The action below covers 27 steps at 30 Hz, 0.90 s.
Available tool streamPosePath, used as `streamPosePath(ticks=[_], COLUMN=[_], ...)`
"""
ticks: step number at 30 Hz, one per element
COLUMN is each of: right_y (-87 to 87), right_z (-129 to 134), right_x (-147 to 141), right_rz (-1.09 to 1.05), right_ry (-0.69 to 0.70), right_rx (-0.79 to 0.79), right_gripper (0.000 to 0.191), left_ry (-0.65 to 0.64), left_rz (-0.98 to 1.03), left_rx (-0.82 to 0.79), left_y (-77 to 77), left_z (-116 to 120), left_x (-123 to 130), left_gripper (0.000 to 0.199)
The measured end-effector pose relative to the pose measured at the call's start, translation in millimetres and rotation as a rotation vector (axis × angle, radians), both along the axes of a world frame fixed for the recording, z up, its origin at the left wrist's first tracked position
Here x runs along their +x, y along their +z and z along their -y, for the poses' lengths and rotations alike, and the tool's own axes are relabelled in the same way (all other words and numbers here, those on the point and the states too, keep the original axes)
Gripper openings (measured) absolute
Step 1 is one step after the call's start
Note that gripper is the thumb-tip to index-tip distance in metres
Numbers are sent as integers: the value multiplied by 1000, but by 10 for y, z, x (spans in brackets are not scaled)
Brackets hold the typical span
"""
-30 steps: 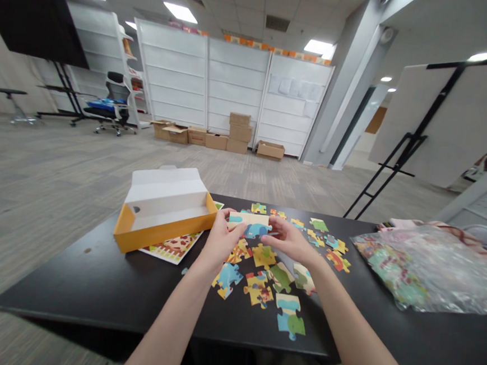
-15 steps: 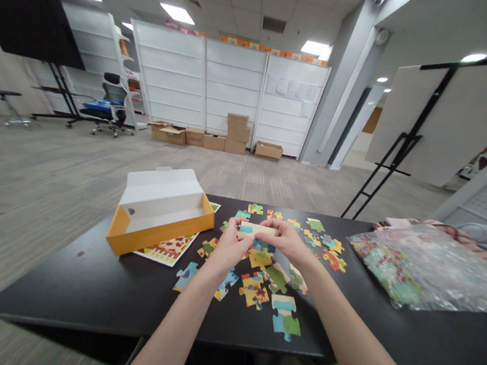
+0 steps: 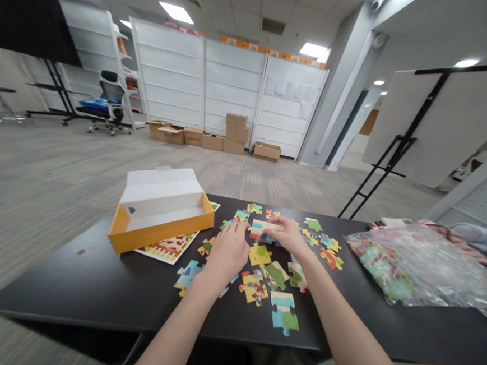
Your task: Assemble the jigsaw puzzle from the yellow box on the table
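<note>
My right hand (image 3: 286, 235) has its fingertips on a cream and blue jigsaw piece (image 3: 260, 227), which lies low among the other pieces on the black table (image 3: 71, 284). My left hand (image 3: 227, 252) is palm down and holds nothing, close to that piece and over the loose pieces. It partly hides a blue jigsaw piece (image 3: 186, 275). A yellow piece (image 3: 259, 255) lies just below the held one, and a blue and green piece (image 3: 284, 312) sits nearer the front edge.
An open yellow and white puzzle box (image 3: 160, 231) stands left of my hands, on a printed picture sheet (image 3: 169, 248). A crumpled plastic bag (image 3: 416, 269) lies at the table's right, with cloth (image 3: 467, 235) behind it. Cardboard boxes (image 3: 234, 134) stand along the far wall.
My left hand has let go of the cream and blue piece and dropped to the table. My right hand keeps the piece and has lowered it among the others.
</note>
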State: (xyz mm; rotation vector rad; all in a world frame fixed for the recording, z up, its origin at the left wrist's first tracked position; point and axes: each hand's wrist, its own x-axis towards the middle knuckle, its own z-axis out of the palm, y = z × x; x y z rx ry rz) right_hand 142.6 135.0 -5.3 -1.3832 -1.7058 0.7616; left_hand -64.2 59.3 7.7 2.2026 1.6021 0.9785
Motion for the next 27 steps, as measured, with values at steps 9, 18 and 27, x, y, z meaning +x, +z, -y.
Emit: streamPosePath(ticks=[9, 18, 27], right_y=[-156, -106, -24], right_z=[-56, -40, 115], right_x=[12, 132, 76], right_rz=[412, 566, 613], right_ry=[46, 66, 284], right_rx=[251, 298, 331], right_gripper=[17, 14, 16], left_ry=[-138, -161, -175], left_rz=[-466, -483, -438], left_rx=[-14, -22, 16], left_y=[-27, -40, -74], left_z=[87, 87, 124], left_x=[47, 40, 77], left_gripper=[29, 33, 37])
